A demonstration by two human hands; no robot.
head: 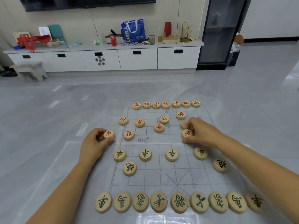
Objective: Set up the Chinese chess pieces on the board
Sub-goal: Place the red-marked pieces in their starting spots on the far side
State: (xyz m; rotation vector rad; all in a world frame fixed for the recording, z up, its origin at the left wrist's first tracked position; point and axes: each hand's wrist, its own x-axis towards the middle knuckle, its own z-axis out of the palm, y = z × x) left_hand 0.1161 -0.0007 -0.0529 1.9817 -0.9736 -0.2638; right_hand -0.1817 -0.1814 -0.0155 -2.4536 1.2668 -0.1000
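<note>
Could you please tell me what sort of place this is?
Probably a home living room: a long white drawer cabinet sits under a dark wall-mounted screen, a blue shopping bag among its clutter, and the transparent chess board lies on glossy grey floor tiles.

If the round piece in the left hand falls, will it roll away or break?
The red-marked piece is a thick round disc, so on edge it might roll across the glossy floor; landing flat, it would probably stay. It looks like solid wood, so likely sturdy. The left hand holds it with fingertips, so it seems light.
</note>
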